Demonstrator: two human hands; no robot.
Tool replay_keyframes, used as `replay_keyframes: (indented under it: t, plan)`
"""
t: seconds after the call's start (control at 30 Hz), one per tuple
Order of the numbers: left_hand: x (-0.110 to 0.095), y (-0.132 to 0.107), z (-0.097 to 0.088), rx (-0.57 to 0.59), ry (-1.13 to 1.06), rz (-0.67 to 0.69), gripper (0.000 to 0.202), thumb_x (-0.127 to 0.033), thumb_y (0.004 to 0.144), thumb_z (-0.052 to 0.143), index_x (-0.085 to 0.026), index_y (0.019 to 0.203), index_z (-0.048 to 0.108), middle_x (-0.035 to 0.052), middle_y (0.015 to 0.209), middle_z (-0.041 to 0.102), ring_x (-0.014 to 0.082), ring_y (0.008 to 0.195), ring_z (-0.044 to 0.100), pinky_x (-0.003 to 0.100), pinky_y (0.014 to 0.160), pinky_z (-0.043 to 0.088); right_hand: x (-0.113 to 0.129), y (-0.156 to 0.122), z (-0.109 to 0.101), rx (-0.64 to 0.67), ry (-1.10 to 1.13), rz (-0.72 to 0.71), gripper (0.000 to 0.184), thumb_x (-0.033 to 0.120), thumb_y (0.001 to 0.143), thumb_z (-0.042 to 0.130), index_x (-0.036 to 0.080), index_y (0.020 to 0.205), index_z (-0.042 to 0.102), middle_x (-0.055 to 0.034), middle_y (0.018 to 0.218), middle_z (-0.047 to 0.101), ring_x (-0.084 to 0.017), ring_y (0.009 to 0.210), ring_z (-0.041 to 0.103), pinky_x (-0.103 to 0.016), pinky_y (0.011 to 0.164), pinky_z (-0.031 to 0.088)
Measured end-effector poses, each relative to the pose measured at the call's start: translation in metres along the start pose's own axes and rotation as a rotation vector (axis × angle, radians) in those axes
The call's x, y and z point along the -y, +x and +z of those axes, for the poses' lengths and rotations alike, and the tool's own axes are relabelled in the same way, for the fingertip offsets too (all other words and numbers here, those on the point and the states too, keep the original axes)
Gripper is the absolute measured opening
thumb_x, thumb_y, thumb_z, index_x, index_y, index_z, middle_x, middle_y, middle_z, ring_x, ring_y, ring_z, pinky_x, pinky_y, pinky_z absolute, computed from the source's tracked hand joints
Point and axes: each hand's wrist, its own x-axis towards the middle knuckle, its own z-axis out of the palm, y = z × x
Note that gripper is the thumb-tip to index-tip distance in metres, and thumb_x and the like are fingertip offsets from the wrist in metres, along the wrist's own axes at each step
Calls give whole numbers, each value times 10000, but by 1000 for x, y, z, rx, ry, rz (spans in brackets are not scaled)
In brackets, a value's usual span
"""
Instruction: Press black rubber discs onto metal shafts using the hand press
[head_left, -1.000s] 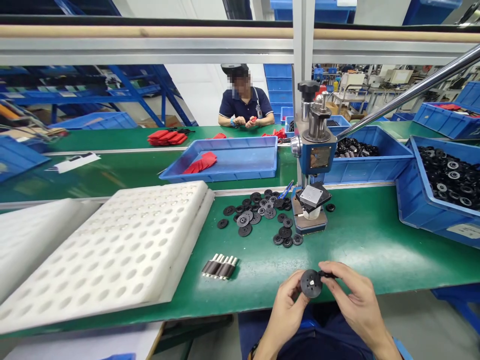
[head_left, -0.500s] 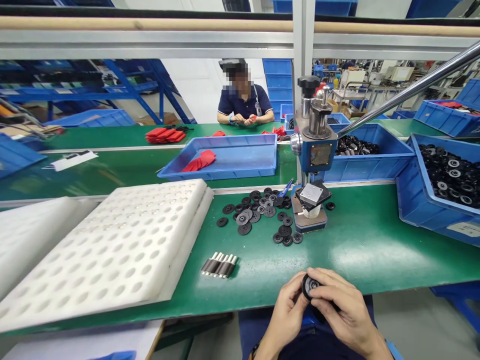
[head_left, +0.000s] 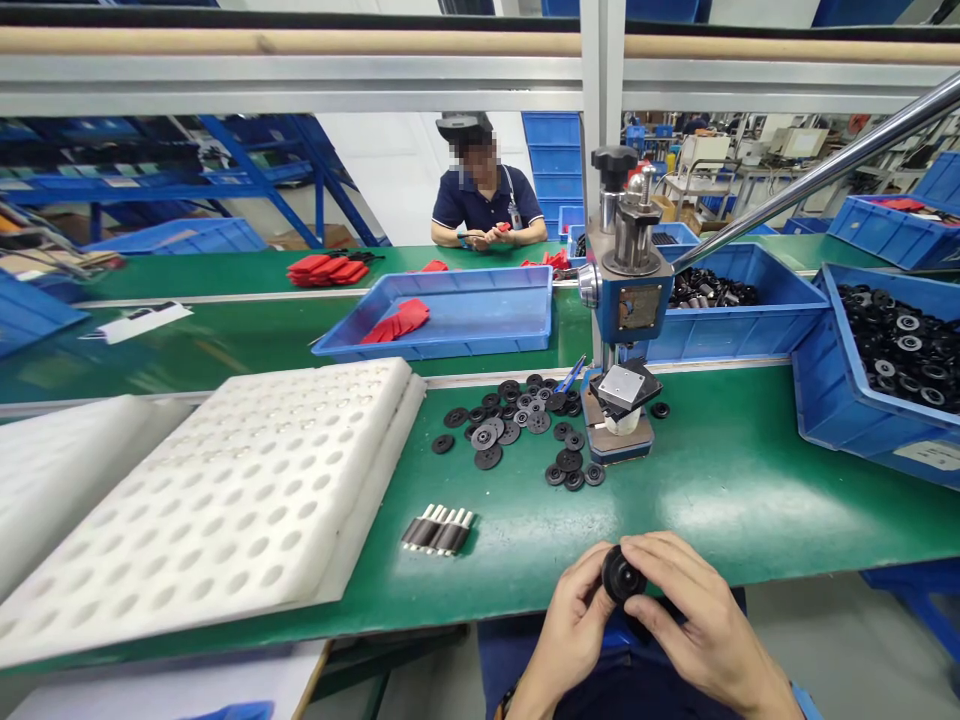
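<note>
A round black part (head_left: pixel 623 575), like a small wheel with a raised hub, is held over the table's front edge. My left hand (head_left: pixel 576 612) grips its left side between thumb and fingers. On its other side, my right hand (head_left: pixel 686 610) has fingertips against the upper right rim, with the thumb just below. Ahead, many black discs (head_left: pixel 487 436) lie loose beside a hand press (head_left: pixel 626 300). A metal plate (head_left: pixel 624 384) on a black block rests on the press base. Several black rollers with white shafts (head_left: pixel 439 530) lie in a row to the left.
White foam trays (head_left: pixel 247 500) with round holes fill the left side. Blue bins (head_left: pixel 870 390) of black parts stand at right. A shallow blue tray (head_left: pixel 480 340) holds red pieces. The press lever (head_left: pixel 817 170) slants up rightward. A co-worker (head_left: pixel 487 205) sits opposite.
The black part shows a different face: a grey ringed side was visible before, now a dark raised hub. My right fingers have shifted off its centre to the rim.
</note>
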Motion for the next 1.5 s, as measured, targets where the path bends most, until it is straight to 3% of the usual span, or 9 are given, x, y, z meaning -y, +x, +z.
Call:
replay_keyframes:
  t: [0.4, 0.63, 0.77, 1.07, 1.5]
  plan:
    - [-8, 0, -1, 35, 17, -18, 371, -493, 1007, 556, -166, 972, 726, 80, 928, 640, 230, 879, 591, 306, 805, 508, 2, 6, -8, 84, -109, 18, 392, 228, 1042, 562, 218, 1430, 507, -124, 1121, 646, -259, 1008, 635, -388, 823, 605]
    - [-9, -8, -2, 10, 31, -29, 404, -541, 1006, 530, -192, 1095, 712, 95, 979, 661, 251, 915, 593, 333, 856, 514, -3, 4, -11, 107, -85, 55, 325, 297, 1059, 551, 211, 1371, 519, -77, 986, 634, -224, 864, 608, -347, 718, 551]
    - [-8, -12, -3, 76, -111, -106, 432, -553, 1012, 519, -187, 1222, 613, 88, 1038, 631, 229, 938, 584, 317, 871, 502, 1, 5, -9, 104, -79, 54, 309, 277, 1063, 541, 207, 1360, 498, -70, 964, 616, -218, 837, 575, -344, 703, 512]
    - [-7, -12, -5, 127, -300, -90, 352, -543, 1001, 559, -212, 1106, 614, 36, 1022, 533, 187, 932, 537, 280, 864, 450, 25, 11, -7, 121, -131, 18, 306, 279, 1066, 525, 185, 1352, 469, -66, 922, 615, -221, 773, 532, -346, 655, 466]
    - [-9, -11, -4, 143, -332, -45, 302, -500, 1009, 571, -224, 1115, 635, 38, 1032, 558, 186, 941, 544, 277, 863, 433, 28, 10, -6, 108, -143, 20, 230, 276, 1074, 501, 172, 1278, 500, -53, 897, 596, -209, 753, 502, -337, 637, 444]
